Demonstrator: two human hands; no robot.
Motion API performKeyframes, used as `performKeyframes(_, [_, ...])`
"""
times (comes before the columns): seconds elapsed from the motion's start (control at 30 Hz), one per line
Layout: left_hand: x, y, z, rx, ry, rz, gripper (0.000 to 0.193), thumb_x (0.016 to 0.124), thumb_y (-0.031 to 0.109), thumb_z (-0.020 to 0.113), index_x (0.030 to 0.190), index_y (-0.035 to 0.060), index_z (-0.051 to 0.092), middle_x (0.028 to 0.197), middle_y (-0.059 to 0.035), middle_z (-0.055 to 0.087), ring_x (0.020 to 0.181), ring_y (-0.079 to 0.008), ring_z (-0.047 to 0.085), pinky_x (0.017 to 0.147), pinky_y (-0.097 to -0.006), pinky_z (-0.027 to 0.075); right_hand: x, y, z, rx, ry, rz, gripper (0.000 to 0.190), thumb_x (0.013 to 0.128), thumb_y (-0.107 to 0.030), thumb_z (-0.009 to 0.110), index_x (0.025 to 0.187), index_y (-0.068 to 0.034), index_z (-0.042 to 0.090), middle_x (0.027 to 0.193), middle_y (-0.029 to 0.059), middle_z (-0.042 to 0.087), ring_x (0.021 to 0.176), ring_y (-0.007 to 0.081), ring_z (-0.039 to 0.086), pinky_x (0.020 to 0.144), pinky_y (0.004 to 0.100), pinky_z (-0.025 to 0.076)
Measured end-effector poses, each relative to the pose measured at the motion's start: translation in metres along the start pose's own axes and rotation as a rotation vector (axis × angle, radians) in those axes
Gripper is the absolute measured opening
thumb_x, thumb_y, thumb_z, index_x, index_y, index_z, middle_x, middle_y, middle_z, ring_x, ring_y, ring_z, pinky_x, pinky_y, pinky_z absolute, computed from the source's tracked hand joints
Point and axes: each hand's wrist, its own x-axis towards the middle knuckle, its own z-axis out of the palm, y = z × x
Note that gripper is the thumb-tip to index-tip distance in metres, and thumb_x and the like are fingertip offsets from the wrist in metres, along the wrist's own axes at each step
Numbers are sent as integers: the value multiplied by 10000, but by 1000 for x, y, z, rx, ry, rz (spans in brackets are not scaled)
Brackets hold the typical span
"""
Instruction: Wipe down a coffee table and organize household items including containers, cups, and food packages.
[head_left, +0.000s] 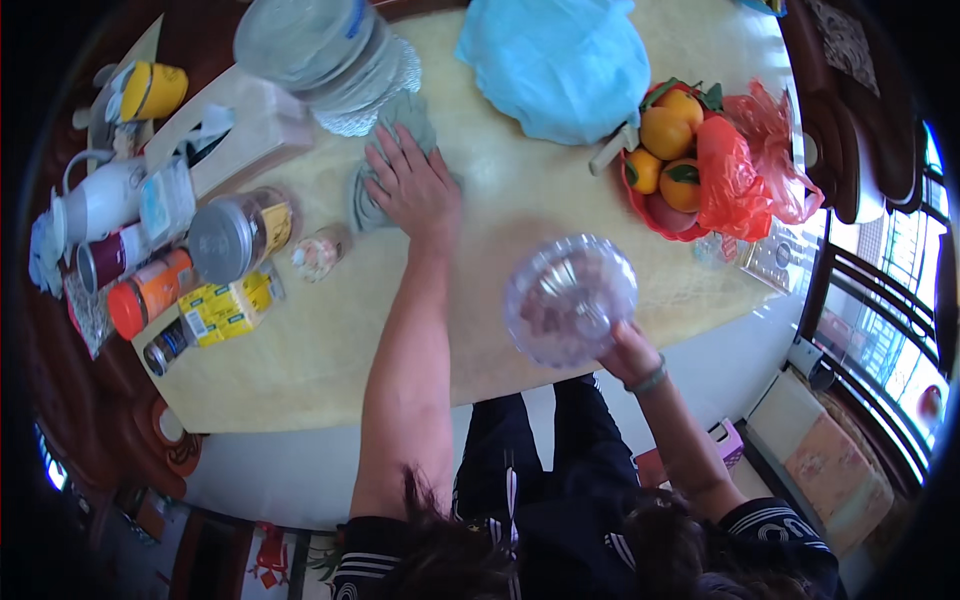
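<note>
My left hand (414, 184) lies flat, fingers spread, on a grey-green cloth (409, 120) on the pale tabletop (480, 292). Folds of the cloth show on both sides of the hand. Just past the fingertips stands a stack of clear round containers (300, 45) beside the cloth. My right hand (628, 352) grips the near right rim of a clear, scalloped round dish or lid (571, 300) with a raised middle. It is tilted near the table's front edge; reddish shapes show through it, and I cannot tell whether it touches the table.
To the left are a tissue box (255, 124), a grey-lidded jar (221, 240), a small jar (321, 255), an orange bottle (154, 289) and a yellow pack (229, 307). A blue cover (559, 67), a red fruit basket (637, 202) with oranges (670, 127), and red plastic bags (739, 180) lie right.
</note>
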Motion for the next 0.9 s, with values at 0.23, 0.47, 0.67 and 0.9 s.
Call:
performKeyframes(0.23, [-127, 26, -28, -302, -453, 744, 542, 886, 269, 489, 1393, 117, 374, 1475, -77, 316, 1355, -296, 283, 1026, -538, 279, -96, 12, -32, 134, 266, 13, 849, 820, -289, 676, 1458, -112, 145, 1372, 146, 386, 1239, 323, 432, 975, 513, 412])
performKeyframes(0.47, [22, 33, -1, -26, -162, 427, 550, 932, 303, 422, 1434, 115, 299, 1493, -89, 271, 1358, -332, 259, 1044, -539, 256, -104, 16, -21, 170, 262, -48, 826, 797, -284, 701, 1429, -66, 216, 1353, 133, 408, 1232, 285, 441, 1000, 460, 393])
performKeyframes(0.67, [-95, 40, -27, 32, -403, 550, 590, 921, 333, 436, 1443, 105, 281, 1517, -109, 214, 1378, -349, 215, 1034, -558, 255, -111, 8, -32, 230, 272, -77, 834, 801, -284, 696, 1436, -71, 200, 1354, 131, 405, 1222, 276, 449, 1002, 456, 387])
performKeyframes(0.9, [-8, 54, -2, 54, -200, 454, 563, 910, 287, 447, 1429, 116, 309, 1485, -106, 281, 1348, -353, 267, 1023, -547, 271, -120, -11, -46, 192, 248, -60, 846, 797, -294, 698, 1437, -68, 193, 1355, 133, 408, 1227, 277, 446, 994, 441, 398])
